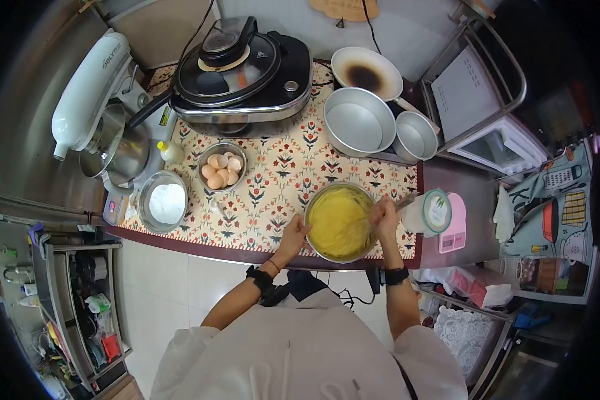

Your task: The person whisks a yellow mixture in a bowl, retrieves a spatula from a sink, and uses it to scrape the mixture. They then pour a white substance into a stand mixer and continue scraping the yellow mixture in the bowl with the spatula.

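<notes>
A metal bowl (pixel 311 206) of smooth yellow batter (pixel 337 220) sits near the front edge of the patterned cloth. My left hand (pixel 295 238) grips the bowl's left rim, thumb at the edge. Above the bowl's right side, my right hand (pixel 383 218) is closed around a whisk (pixel 405 201). Its handle end sticks out to the upper right, and its wires, blurred, dip into the batter. Just right of that hand stands a white tub with a green-rimmed lid (pixel 437 211), beside a pink kitchen scale (pixel 454 227).
Eggshells (pixel 221 170) fill a small bowl; white powder (pixel 167 204) lies in another. A stand mixer (pixel 90 93) stands left, an electric pan (pixel 237 70) behind. Cake tins (pixel 359 121) and a frying pan (pixel 347 60) sit back right, near a small oven (pixel 493 147).
</notes>
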Demonstrator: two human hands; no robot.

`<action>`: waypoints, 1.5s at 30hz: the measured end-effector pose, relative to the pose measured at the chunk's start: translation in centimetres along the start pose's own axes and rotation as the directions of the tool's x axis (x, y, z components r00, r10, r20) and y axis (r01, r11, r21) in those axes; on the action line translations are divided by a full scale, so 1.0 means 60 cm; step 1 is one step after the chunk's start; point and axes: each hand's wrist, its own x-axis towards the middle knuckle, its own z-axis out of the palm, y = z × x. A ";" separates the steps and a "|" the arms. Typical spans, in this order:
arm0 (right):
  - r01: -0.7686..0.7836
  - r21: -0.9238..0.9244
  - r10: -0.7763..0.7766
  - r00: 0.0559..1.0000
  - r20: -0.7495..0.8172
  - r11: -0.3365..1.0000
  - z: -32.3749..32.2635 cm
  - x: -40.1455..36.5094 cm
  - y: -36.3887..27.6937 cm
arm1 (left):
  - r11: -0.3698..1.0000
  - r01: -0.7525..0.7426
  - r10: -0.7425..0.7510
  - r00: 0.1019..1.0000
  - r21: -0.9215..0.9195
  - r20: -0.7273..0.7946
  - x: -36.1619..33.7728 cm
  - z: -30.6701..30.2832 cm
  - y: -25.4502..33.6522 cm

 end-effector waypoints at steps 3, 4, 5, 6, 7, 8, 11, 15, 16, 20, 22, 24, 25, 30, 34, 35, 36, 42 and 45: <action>0.308 0.046 -0.286 0.923 -0.258 0.950 0.001 0.042 0.014 | 0.999 0.049 -0.049 0.998 0.006 0.038 0.000 -0.004 0.004; 0.394 0.050 -0.353 0.866 -0.355 0.918 0.009 0.059 0.056 | 0.997 0.071 -0.071 0.996 0.000 0.054 0.000 -0.004 0.006; 0.477 0.045 -0.409 0.795 -0.447 0.878 0.020 0.064 0.084 | 0.997 0.073 -0.072 0.997 -0.016 0.039 -0.002 0.001 0.003; 0.416 0.130 -0.349 0.866 -0.359 0.900 0.038 0.051 0.100 | 0.997 0.069 -0.068 0.997 -0.029 0.022 0.000 0.002 0.003; 0.346 0.208 -0.288 0.921 -0.264 0.915 0.055 0.024 0.115 | 0.997 0.066 -0.066 0.998 -0.038 0.006 0.001 -0.001 0.004; 0.269 0.275 -0.231 0.960 -0.161 0.923 0.061 0.002 0.120 | 0.997 0.060 -0.060 0.998 -0.058 -0.005 0.002 -0.004 -0.002; -0.130 0.289 0.130 0.991 0.020 0.948 0.015 -0.024 0.068 | 0.992 0.025 -0.029 0.999 -0.122 -0.036 0.009 -0.003 -0.012; 0.202 0.208 -0.156 0.963 -0.221 0.957 0.017 0.001 -0.017 | 0.993 0.034 -0.038 0.999 -0.109 -0.032 0.001 -0.004 -0.007; 0.298 0.178 -0.231 0.918 -0.322 0.938 0.024 0.025 -0.010 | 0.994 0.049 -0.051 0.999 -0.093 -0.020 0.003 -0.005 -0.005; 0.459 0.126 -0.367 0.823 -0.434 0.880 0.066 0.052 0.108 | 0.990 0.039 -0.040 0.999 -0.132 -0.005 -0.003 0.002 0.007; 0.305 0.220 -0.246 0.934 -0.259 0.927 0.073 0.027 0.130 | 0.976 0.036 -0.039 0.999 -0.213 -0.008 -0.010 0.004 0.020; -0.032 0.281 0.022 0.999 0.039 0.959 0.055 -0.008 0.116 | 0.982 0.046 -0.051 0.998 -0.181 -0.023 -0.013 -0.003 0.021; -0.061 0.235 0.042 0.996 0.084 0.970 0.048 -0.008 0.093 | 0.985 0.050 -0.056 0.998 -0.167 -0.032 -0.013 -0.007 0.020; 0.166 -0.016 -0.157 0.957 0.243 0.986 0.060 -0.010 -0.047 | 0.987 0.089 -0.089 0.996 -0.133 0.005 -0.007 -0.019 0.008; 0.392 0.014 -0.374 0.868 0.327 0.920 0.150 -0.056 -0.146 | 0.990 0.088 -0.084 0.996 -0.106 0.042 0.001 -0.031 -0.001; 0.440 0.009 -0.417 0.844 0.337 0.898 0.164 -0.070 -0.161 | 0.993 0.082 -0.079 0.996 -0.086 0.036 0.003 -0.034 -0.004; 0.487 0.004 -0.458 0.819 0.347 0.874 0.173 -0.080 -0.169 | 0.995 0.077 -0.075 0.997 -0.067 0.031 0.005 -0.035 -0.003; 0.509 -0.169 -0.480 0.858 0.184 0.844 0.123 -0.074 -0.073 | 0.998 0.052 -0.050 0.998 -0.048 0.043 -0.009 -0.037 0.020; 0.539 -0.703 -0.454 0.826 0.333 0.464 0.049 -0.079 0.033 | 0.999 0.038 -0.034 0.996 -0.037 0.086 0.004 -0.046 -0.001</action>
